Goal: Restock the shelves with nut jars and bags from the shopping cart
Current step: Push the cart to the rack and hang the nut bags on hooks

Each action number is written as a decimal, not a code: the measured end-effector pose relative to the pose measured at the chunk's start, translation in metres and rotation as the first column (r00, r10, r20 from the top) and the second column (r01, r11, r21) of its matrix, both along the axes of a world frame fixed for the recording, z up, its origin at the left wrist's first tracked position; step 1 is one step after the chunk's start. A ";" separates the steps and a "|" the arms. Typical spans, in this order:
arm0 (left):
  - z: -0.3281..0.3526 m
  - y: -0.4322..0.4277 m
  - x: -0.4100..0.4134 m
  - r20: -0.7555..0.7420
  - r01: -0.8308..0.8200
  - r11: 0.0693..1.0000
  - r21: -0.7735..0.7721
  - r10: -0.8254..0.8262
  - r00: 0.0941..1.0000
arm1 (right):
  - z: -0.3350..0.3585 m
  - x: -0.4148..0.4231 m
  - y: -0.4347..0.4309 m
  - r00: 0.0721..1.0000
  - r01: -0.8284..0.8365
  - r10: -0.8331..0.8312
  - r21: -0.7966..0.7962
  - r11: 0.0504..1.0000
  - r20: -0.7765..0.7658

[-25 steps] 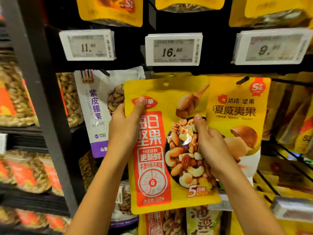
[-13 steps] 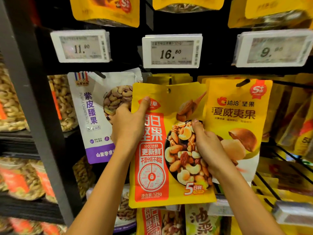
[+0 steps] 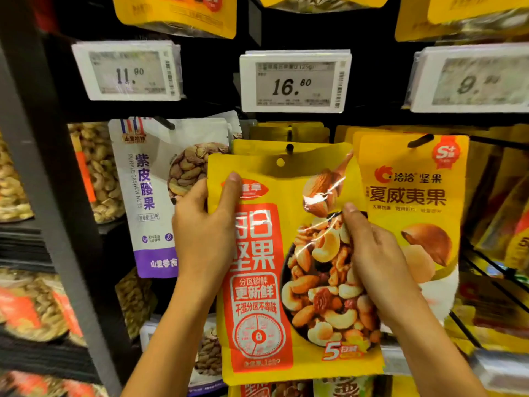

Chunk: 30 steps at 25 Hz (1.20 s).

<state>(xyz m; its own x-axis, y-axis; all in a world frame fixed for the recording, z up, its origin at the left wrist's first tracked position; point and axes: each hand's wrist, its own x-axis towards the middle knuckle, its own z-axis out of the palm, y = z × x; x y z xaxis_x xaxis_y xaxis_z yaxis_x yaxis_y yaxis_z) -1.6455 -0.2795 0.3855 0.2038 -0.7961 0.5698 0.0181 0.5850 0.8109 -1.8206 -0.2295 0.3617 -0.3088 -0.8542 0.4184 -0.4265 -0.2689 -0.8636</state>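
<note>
the bag (image 3: 257, 282) hangs between the left hand (image 3: 203, 233) and right hand (image 3: 378, 267), each pinching a side edge with the thumb in front. its hole (image 3: 280, 162) is above the left thumb, just under the peg (image 3: 289, 149), and seems not yet threaded. it looks light, soft and glossy, so probably slippery; the upper edges suit a pinch. the fingers behind it are hidden, and the small print is blurred.
</note>
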 end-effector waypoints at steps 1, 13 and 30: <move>-0.003 0.004 0.001 -0.028 0.015 1.000 -0.006 -0.016 0.999 | -0.002 0.002 0.004 1.000 -0.001 0.001 -0.016 1.000 -0.002; -0.001 -0.031 -0.010 0.069 0.001 0.998 0.071 -0.006 0.998 | -0.002 -0.003 -0.020 0.991 0.127 -0.128 0.032 0.991 0.024; -0.114 -0.029 -0.022 0.863 0.030 0.924 -0.381 0.344 0.369 | -0.091 0.009 -0.044 0.406 0.129 -0.474 -0.464 0.876 -0.781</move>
